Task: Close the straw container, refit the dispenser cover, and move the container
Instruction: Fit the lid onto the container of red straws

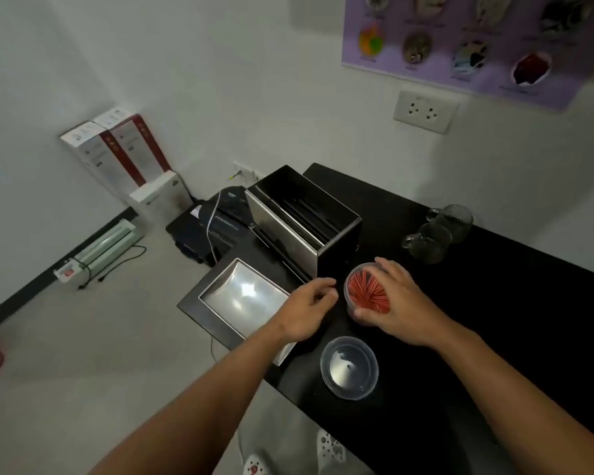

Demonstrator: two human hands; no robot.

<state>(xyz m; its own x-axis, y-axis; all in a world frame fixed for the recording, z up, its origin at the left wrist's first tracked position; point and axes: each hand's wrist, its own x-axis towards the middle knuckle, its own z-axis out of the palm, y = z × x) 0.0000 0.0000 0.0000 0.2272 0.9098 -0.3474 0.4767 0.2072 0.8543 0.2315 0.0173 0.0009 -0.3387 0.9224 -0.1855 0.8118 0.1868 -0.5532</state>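
With the right hand (pixel 396 303) clamped on the straw container (pixel 366 293) and left hand (pixel 311 308) loosely apart, fetch the lid (pixel 349 367) and press it down evenly.

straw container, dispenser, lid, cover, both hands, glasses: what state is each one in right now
straw container: open, upright, full of red straws
clear lid: off, lying on the black counter
dispenser: top open, cover off
dispenser cover: lying at the counter's edge, beside the dispenser
right hand: gripping the straw container
left hand: empty, fingers curled, next to the container
glass cups: empty, on the counter
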